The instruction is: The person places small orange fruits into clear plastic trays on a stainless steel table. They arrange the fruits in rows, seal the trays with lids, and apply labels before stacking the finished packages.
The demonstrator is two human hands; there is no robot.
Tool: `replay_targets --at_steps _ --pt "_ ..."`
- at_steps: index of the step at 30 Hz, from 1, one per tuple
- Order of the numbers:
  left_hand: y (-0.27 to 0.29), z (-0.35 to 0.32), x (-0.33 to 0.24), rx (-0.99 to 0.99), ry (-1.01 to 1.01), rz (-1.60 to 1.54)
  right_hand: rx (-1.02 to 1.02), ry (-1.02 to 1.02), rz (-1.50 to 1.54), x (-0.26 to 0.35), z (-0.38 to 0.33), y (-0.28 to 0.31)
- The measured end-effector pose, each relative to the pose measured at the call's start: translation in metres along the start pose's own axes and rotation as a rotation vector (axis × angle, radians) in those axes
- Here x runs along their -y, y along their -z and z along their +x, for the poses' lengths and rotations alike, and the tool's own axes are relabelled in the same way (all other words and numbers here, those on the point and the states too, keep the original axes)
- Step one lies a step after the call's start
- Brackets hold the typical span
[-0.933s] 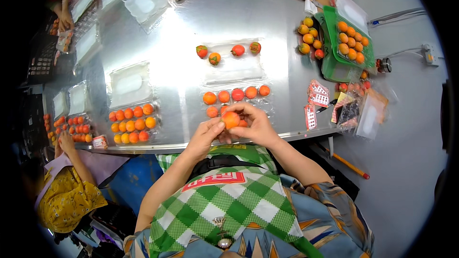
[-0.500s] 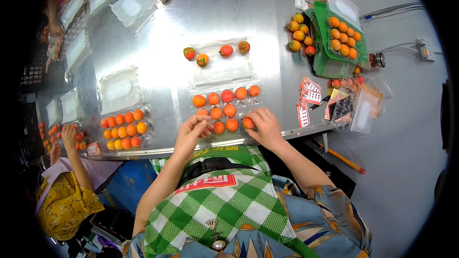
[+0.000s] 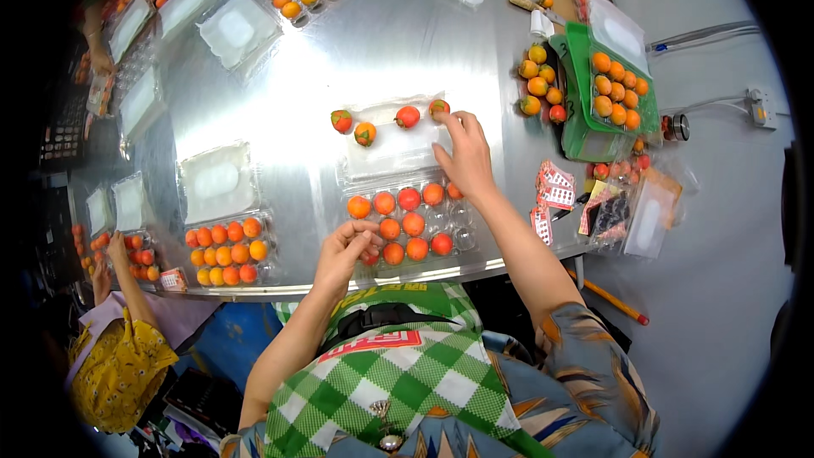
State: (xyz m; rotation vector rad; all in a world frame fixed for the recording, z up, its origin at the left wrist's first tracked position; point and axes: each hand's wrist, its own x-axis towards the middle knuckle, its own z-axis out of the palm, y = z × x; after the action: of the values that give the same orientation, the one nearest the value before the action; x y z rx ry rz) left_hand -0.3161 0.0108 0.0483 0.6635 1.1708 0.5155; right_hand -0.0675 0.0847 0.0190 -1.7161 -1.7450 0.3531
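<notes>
Right hand (image 3: 465,155) had left the near tray since half a second earlier and stretched out, fingers spread, fingertips touching a loose apricot (image 3: 439,107) at the far edge of the clear open lid (image 3: 392,146). Left hand (image 3: 346,251) stayed at the clear tray (image 3: 413,222) near the desk (image 3: 373,42) edge, fingers curled, pinching an apricot at the front-left corner. Tray held more fruit than before, right-side cups bare. Three other apricots (image 3: 366,132) lay loose by the lid.
</notes>
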Motion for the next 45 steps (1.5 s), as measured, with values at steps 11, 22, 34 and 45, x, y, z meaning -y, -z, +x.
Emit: replay_targets --at_steps 11,22,34,45 --pt "-0.009 0.02 -0.01 0.075 0.011 -0.19 0.321 -0.544 1.149 0.005 0.012 -0.009" --pt "-0.029 0.028 -0.046 0.088 -0.207 -0.313 0.349 -0.184 0.975 0.042 -0.005 0.004" --pt "-0.015 0.01 -0.036 -0.116 -0.521 0.159 0.182 -0.05 -0.143 -0.014 0.029 -0.061" --pt "-0.005 -0.005 -0.02 0.299 -0.015 -0.479 0.493 -0.491 1.373 0.044 -0.039 0.011"
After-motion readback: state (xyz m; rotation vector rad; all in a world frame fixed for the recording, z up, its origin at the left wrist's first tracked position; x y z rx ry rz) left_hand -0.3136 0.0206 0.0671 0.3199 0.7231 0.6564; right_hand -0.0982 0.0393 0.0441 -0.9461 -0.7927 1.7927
